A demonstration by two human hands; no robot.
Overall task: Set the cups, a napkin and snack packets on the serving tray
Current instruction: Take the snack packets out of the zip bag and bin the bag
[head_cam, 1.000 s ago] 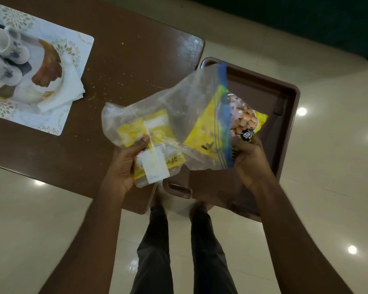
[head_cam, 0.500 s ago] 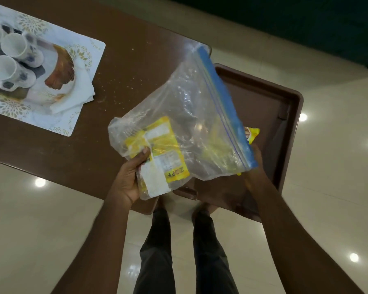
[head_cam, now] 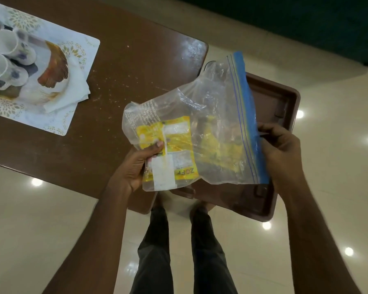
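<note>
You held the zip-lock bag (head_cam: pixel 210 107) of yellow snack packets (head_cam: pixel 174 145) over the serving tray (head_cam: pixel 285 98); left hand (head_cam: pixel 136 168) gripped its closed end, right hand (head_cam: pixel 283 153) pinched its blue seal (head_cam: pixel 248 115).

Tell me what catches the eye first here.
A clear zip bag of yellow snack packets, gripped by the left hand and pinched at its blue strip by the right hand, above the brown tray. White cups and a napkin sit on a placemat at upper left.

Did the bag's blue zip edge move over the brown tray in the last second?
Yes. The blue zip edge has swung rightward, from near the tray's left rim toward its middle.
</note>
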